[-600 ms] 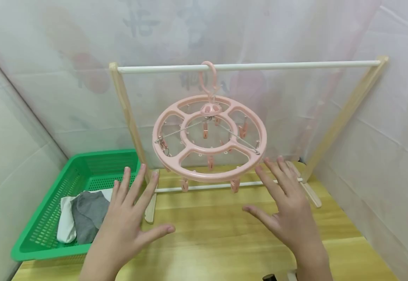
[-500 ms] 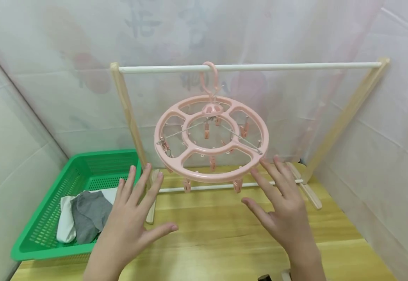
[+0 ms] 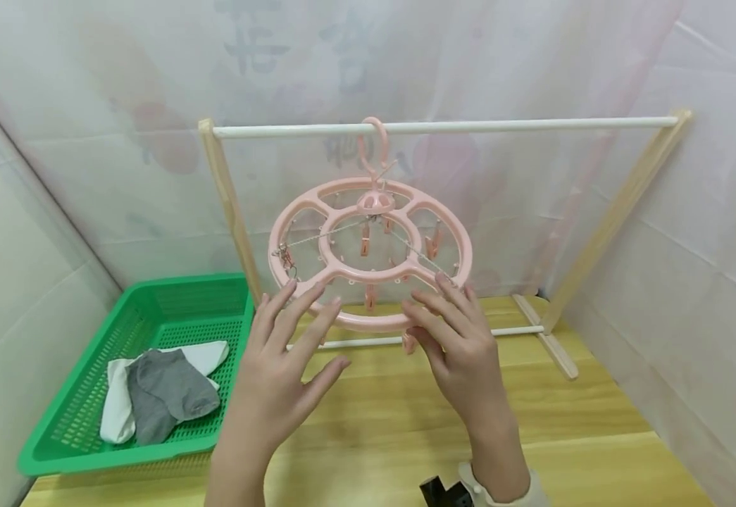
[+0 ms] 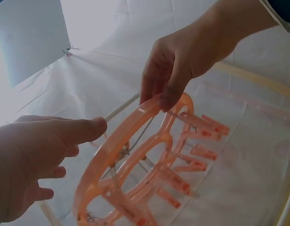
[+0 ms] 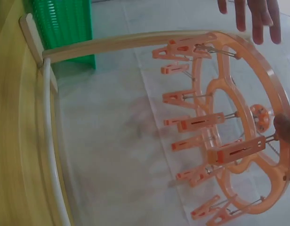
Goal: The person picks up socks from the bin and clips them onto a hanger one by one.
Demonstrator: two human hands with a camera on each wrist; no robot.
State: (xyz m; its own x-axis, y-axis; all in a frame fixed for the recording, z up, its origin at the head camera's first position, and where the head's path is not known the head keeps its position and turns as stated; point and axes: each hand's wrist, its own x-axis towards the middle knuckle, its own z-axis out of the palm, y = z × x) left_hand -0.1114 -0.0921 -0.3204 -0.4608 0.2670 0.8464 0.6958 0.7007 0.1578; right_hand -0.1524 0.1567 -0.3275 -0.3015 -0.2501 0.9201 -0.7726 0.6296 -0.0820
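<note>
A round pink clip hanger (image 3: 368, 322) hangs by its hook from the white top bar (image 3: 532, 125) of a wooden rack. Pink clothespins (image 5: 241, 149) dangle below its ring. My right hand (image 3: 463, 355) pinches the near right part of the rim; the left wrist view shows the thumb (image 4: 172, 94) against it, fingers on the far side. My left hand (image 3: 285, 370) is at the near left rim with fingers spread and fairly straight. In the left wrist view, a gap shows between the left thumb (image 4: 91, 128) and the ring.
On the left of the wooden table (image 3: 583, 451) stands a green basket (image 3: 196, 303). A grey cloth piece (image 3: 171, 384), sock-like, lies in it with white cloth (image 3: 116, 412). The rack's lower bar (image 3: 513, 331) runs behind my hands. Pale fabric surrounds the table.
Both hands have moved inward to the hanger's near rim, and my right hand has taken hold of it. The hanger has shifted slightly left in the view.
</note>
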